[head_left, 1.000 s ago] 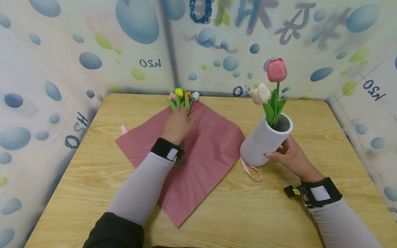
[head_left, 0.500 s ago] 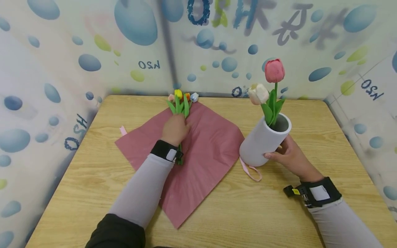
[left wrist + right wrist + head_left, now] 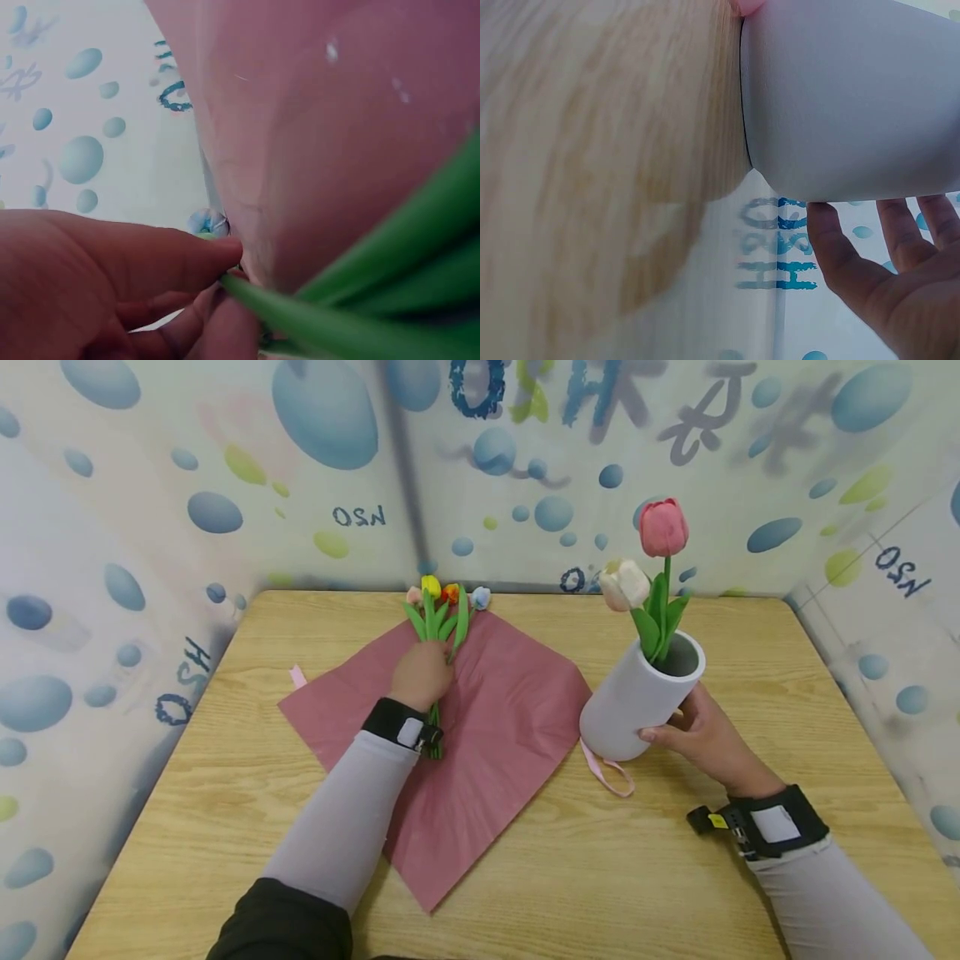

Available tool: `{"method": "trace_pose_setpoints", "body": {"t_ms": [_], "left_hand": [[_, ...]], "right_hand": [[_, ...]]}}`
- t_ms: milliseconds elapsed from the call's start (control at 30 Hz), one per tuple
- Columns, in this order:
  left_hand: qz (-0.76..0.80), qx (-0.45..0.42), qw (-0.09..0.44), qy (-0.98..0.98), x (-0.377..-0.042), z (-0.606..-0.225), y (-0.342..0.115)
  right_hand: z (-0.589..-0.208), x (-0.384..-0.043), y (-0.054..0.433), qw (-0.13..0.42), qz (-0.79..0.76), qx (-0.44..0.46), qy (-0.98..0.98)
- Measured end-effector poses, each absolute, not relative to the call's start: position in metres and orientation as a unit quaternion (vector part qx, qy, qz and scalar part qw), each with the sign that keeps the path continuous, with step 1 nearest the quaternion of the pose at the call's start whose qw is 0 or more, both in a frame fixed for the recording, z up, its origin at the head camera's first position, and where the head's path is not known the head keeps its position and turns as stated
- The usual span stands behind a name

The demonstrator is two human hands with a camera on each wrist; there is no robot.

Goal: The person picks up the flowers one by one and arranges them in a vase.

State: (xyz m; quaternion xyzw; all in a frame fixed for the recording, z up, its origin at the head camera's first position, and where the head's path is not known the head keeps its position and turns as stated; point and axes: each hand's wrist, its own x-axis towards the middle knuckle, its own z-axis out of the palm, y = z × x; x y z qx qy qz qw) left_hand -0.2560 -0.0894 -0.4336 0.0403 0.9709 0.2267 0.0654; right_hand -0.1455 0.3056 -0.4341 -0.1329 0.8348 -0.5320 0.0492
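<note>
over the last half second the pale blue tulip (image 3: 481, 598) at the upper centre of the frame has swung a little right, and a long green leaf (image 3: 461, 614) beside it now leans away from the mixed bunch of green-stemmed tulips (image 3: 431, 618). this suggests the blue one is being parted from the rest, which lie on the rose-pink sheet of wrapping paper (image 3: 502, 718), left of centre. the tall, white, cylindrical vase (image 3: 637, 706), right of centre, has hardly shifted, with a pink tulip (image 3: 663, 528) and a white tulip (image 3: 624, 585) leaning in it; the right hand (image 3: 708, 743) grips its lower right side, thumb in front.

the head view hides most of what the left hand (image 3: 422, 675) holds; the left wrist view shows its thumb and fingers pinched together on a slender green stem or leaf base (image 3: 255, 296), which of the two i cannot tell. the right wrist view shows that hand's fingers spread apart, tips against the vase, whose base meets the wooden worktop (image 3: 592, 165).
</note>
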Motion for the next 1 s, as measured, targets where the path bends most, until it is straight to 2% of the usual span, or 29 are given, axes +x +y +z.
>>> {"method": "trace_pose_setpoints", "body": {"t_ms": [367,1000], "left_hand": [[0.283,0.036,0.079,0.955,-0.255,-0.423,-0.089],[0.432,0.049,0.006,0.901,-0.238,-0.384,-0.084]], "right_hand": [[-0.432,-0.147,0.306,0.048,-0.531,-0.137,0.835],[-0.435,-0.146,0.306,0.052,-0.539,-0.133,0.830]]}}
